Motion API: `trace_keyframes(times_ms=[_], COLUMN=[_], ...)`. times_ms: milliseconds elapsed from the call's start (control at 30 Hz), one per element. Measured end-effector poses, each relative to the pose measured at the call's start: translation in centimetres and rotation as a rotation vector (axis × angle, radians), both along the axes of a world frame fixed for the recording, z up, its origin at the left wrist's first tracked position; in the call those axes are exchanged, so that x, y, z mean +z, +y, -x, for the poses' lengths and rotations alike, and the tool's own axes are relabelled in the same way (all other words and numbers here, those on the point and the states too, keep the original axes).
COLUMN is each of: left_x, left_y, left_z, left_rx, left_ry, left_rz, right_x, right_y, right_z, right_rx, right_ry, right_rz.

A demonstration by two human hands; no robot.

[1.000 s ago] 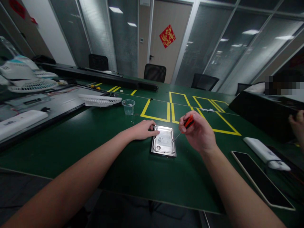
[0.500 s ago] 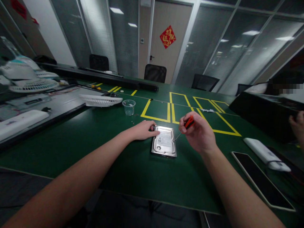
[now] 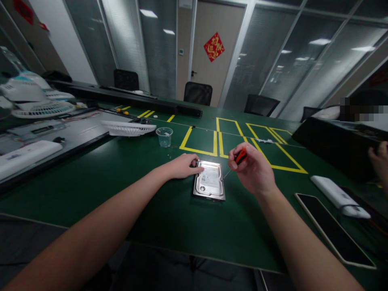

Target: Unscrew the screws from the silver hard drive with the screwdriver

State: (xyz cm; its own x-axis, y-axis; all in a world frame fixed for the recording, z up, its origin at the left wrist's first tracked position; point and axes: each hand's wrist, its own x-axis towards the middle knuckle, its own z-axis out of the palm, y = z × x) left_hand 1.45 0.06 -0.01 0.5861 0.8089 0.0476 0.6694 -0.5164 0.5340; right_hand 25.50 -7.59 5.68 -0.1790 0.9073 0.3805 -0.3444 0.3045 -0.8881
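A silver hard drive [image 3: 211,184] lies flat on the green table, label side up. My left hand [image 3: 184,165] grips its far left corner, thumb on the top face and fingers at the edge. In my right hand [image 3: 253,167] is a screwdriver [image 3: 241,156] with a red and black handle, fingers wrapped round it. The thin shaft slants down to the left, its tip at the drive's right edge. Whether a screw sits under the tip is too small to tell.
A clear plastic cup [image 3: 165,138] stands beyond my left hand. White fan parts [image 3: 129,128] and a large panel [image 3: 81,129] lie left. To the right are a phone [image 3: 332,228], a white power bank-like block [image 3: 339,196], and a black box [image 3: 330,141] with another person's hand [image 3: 380,157].
Almost nothing differs. Both hands, the screwdriver and the hard drive keep their places; the person at the right has shifted slightly.
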Motion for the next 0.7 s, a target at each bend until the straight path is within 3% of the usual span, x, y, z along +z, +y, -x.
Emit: trace_keyframes(times_ms=[700], left_x=[0.30], left_y=[-0.22], left_z=[-0.16], left_rx=[-0.010], left_ry=[0.007], left_rz=[-0.023], right_x=[0.16], right_y=[-0.27], right_z=[0.05], right_rx=[-0.007], right_ry=[-0.016], right_rz=[0.007])
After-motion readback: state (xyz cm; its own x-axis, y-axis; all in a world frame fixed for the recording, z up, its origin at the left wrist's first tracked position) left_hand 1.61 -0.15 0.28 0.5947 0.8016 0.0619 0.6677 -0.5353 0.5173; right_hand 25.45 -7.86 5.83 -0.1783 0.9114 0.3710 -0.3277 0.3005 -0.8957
